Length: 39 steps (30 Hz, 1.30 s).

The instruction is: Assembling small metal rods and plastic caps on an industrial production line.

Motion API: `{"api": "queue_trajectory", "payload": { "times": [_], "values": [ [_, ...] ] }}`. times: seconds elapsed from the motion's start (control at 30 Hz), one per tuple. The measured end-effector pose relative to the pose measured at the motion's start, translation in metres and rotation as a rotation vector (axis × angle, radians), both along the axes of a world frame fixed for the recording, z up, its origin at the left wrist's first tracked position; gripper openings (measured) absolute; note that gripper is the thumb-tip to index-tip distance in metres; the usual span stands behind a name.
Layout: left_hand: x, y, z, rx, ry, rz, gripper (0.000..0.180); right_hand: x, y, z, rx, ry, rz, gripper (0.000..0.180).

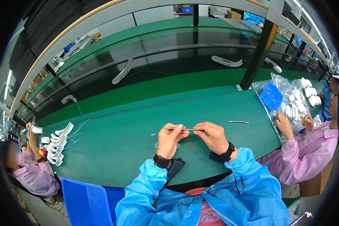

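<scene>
Over the green tabletop, my left hand (168, 141) and my right hand (214, 136) are close together, holding one thin greyish rod (187, 129) level between them. Left thumb and fingers pinch one end of the rod; the right fingertips grip the other. What the rod is exactly, I cannot make out. Small clear pieces (153, 134) lie beside my left hand, partly hidden by it. A similar thin, pale stick (238, 121) rests on the table beyond my right hand.
White curved parts with thin cables (58, 145) are lined up at left by a co-worker (34, 169). At right, another co-worker (309, 150) sits by bagged white parts (295, 105) and a blue tray (271, 96). Beyond runs a dark conveyor (150, 69); a post (258, 54) rises nearby.
</scene>
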<state>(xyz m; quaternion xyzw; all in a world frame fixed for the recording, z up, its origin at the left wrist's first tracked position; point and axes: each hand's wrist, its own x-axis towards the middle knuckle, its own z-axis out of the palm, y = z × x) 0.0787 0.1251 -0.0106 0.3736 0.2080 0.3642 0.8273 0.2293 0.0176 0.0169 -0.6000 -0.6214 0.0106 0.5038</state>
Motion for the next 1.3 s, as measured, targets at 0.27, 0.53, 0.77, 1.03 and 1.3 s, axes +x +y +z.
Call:
{"api": "queue_trajectory", "payload": {
  "times": [0.27, 0.53, 0.77, 1.03, 1.3],
  "values": [
    [0.001, -0.002, -0.004, -0.007, -0.019, -0.019, 0.008, 0.004, -0.007, 0.005, -0.109, 0.111, -0.019, 0.015],
    [0.001, -0.004, -0.01, 0.0, -0.048, -0.049, 0.006, 0.001, -0.002, -0.005, -0.042, -0.045, 0.002, 0.014],
    [0.006, -0.008, -0.012, -0.011, -0.019, -0.026, 0.005, 0.009, -0.013, 0.0, -0.057, 0.017, 0.006, 0.011],
    [0.007, -0.011, -0.011, 0.005, 0.014, -0.101, 0.006, 0.007, -0.017, -0.004, -0.07, 0.012, 0.023, 0.009],
    [0.007, -0.02, -0.007, 0.09, 0.304, -0.189, 0.032, 0.084, -0.096, 0.001, -0.24, 0.069, -0.252, 0.013]
  ]
}}
